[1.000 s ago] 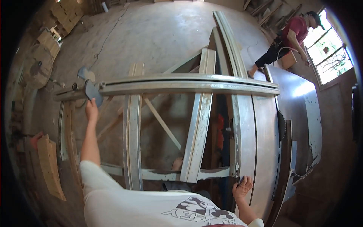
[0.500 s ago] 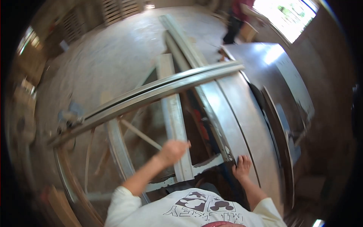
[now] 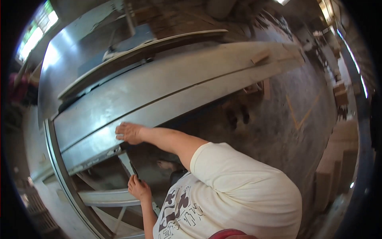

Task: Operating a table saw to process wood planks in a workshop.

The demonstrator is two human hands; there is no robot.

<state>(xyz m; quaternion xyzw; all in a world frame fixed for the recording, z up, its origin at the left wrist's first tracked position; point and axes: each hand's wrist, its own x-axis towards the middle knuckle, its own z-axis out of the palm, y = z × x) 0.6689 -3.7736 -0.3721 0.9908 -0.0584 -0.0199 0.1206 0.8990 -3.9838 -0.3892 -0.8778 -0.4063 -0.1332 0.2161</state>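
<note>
My right hand point(image 3: 129, 132) rests knuckles up on the lower of two long grey metal panels point(image 3: 167, 95) that run slanting across the view; it holds nothing. My left hand point(image 3: 138, 187) is just below, its fingers closed round a narrow grey slat point(image 3: 126, 162) of the curved metal frame point(image 3: 59, 167). A flat cross-piece point(image 3: 105, 197) of that frame lies left of this hand. My white printed shirt point(image 3: 238, 195) fills the lower right.
A curved pale strip point(image 3: 151, 44) lies along the panels' far side. Another person in red point(image 3: 18, 89) is at the far left under a bright window point(image 3: 36, 32). Wooden blocks point(image 3: 342, 93) stand at the right by a yellow floor mark point(image 3: 302, 115).
The view has swung sharply round to the big panels. My right hand has moved from the frame's edge onto the panel, and my left hand has dropped to the slat near my body.
</note>
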